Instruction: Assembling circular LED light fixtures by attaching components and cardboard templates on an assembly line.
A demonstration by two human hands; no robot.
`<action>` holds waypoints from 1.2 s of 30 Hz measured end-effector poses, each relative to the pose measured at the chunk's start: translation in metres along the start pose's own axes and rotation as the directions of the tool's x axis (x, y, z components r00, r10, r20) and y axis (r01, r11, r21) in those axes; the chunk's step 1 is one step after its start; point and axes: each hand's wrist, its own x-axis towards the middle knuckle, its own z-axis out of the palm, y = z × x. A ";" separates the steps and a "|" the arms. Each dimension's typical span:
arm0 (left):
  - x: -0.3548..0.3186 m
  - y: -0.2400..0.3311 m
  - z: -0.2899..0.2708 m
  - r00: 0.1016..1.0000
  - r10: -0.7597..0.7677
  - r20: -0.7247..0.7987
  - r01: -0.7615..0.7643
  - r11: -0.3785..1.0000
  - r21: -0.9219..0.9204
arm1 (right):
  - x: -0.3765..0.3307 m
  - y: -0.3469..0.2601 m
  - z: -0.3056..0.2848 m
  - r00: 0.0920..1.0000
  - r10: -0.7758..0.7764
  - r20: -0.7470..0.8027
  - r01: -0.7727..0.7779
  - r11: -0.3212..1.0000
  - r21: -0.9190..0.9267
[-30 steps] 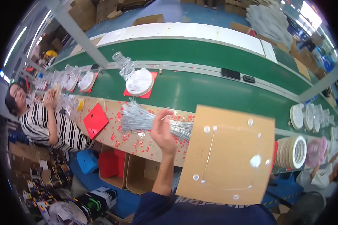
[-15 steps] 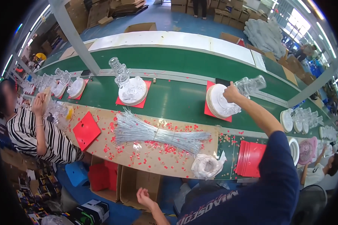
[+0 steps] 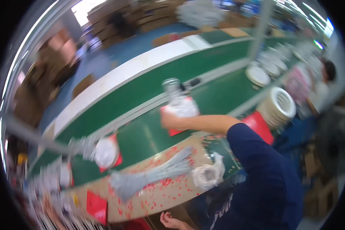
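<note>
Right hand (image 3: pixel 171 120) stretched over the green belt (image 3: pixel 142 138), closed on the rim of a white plate (image 3: pixel 182 109) lying on a red square mat (image 3: pixel 174 132); clear glassy piece (image 3: pixel 171 86) upright just behind. Left hand (image 3: pixel 168 221) low at the desk (image 3: pixel 157 195) edge, fingers loosely curled, holding nothing. On the speckled tan desk: bundle of thin grey wires (image 3: pixel 153 174), crumpled clear bag (image 3: pixel 207 174) just beside. Stack of white rings (image 3: pixel 278 105) well to the right. All blurred by motion.

Person: dark navy short-sleeved shirt, pale printed lettering on the front; right hand (image 3: pixel 169 120) and left hand (image 3: pixel 169 221) bare, ungloved.
</note>
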 end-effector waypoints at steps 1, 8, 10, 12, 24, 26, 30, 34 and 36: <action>0.003 0.022 0.009 0.992 0.126 0.002 -0.126 0.990 0.068 | -0.026 -0.013 -0.046 0.987 -0.020 -0.159 0.031 0.997 0.069; -0.017 0.054 0.148 0.762 0.382 0.523 -0.443 0.897 -0.009 | -0.358 0.101 -0.074 0.659 0.447 -0.606 -0.484 0.868 0.113; -0.042 0.063 0.172 0.710 0.353 0.610 -0.448 0.894 0.005 | -0.448 0.172 -0.037 0.430 0.625 -0.652 -0.621 0.729 0.289; -0.059 0.062 0.195 0.651 0.344 0.677 -0.460 0.888 -0.009 | -0.513 0.227 -0.003 0.254 0.921 -0.296 -0.866 0.353 0.353; -0.192 0.033 0.215 0.783 0.186 0.594 -0.395 0.886 0.243 | -0.642 0.483 0.057 -0.173 0.984 -0.045 -0.933 -0.149 0.327; -0.199 0.019 0.211 0.739 0.227 0.635 -0.463 0.855 0.233 | -0.651 0.503 0.066 -0.148 0.988 -0.049 -0.933 -0.124 0.337; -0.212 0.019 0.210 0.739 0.210 0.640 -0.421 0.886 0.195 | -0.641 0.514 0.069 -0.096 0.995 -0.041 -0.881 -0.066 0.468; -0.210 0.030 0.256 0.699 0.243 0.673 -0.343 0.939 0.017 | -0.601 0.489 0.035 0.054 0.986 -0.158 -0.874 0.123 0.469; -0.231 0.050 0.276 0.652 0.255 0.714 -0.298 0.952 -0.068 | -0.596 0.454 0.012 0.149 0.962 -0.231 -0.878 0.236 0.417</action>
